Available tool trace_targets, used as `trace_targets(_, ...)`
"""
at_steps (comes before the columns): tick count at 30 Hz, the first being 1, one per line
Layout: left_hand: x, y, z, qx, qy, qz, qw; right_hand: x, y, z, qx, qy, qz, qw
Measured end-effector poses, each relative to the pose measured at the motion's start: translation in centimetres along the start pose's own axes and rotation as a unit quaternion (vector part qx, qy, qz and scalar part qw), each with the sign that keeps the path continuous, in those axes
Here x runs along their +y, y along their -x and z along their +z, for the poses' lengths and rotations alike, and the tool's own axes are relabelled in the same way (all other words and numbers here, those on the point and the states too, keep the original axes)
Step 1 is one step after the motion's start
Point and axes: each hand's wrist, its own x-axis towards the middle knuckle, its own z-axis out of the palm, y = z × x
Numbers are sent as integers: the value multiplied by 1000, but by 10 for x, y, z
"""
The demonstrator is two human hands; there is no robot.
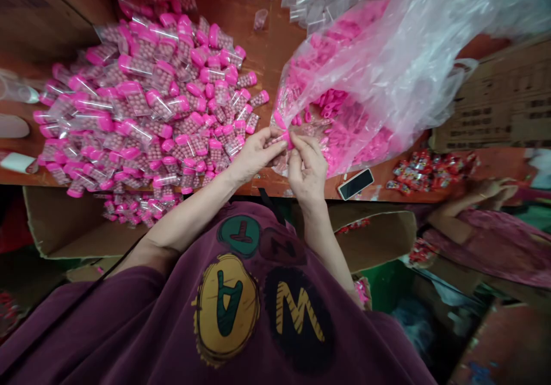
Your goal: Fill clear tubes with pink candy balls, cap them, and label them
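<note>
At the near left edge of the clear plastic bag [387, 69], the left hand [259, 151] grips a small bead-filled bottle [274, 140] while the right hand [308, 168] pinches its pink cap [288, 137]. The bottle looks light, its wall probably stiff and slick; best held around the body, leaving the cap free.

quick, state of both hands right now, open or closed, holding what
Left hand: closed, holding a small bead-filled container.
Right hand: closed, fingertips pinched at the container's pink cap.
</note>
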Motion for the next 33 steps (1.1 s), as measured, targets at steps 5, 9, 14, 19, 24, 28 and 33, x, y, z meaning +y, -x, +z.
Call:
trace_targets(5,12,10,-12,-114,-51,-78,989,20,-14,6,-51,-223,187,955)
trace_targets(9,10,9,-19,-92,-12,-110,990,16,-21,17,-60,-300,202,930)
trace_targets(14,4,3,-17,-11,91,-80,993,6,-3,20,-56,-140,77,986)
trace_targets(19,-2,6,-2,39,97,-98,990,20,9,28,-63,5,2,998)
trace_targets(24,-12,11,-3,4,64,-91,994,30,9,24,-63,62,-1,996)
trace_targets(28,-25,9,-14,0,-49,-39,998,37,19,30,-53,85,-21,995)
trace_targets(33,-60,1,-36,14,-353,-36,935,48,47,64,-120,152,40,980)
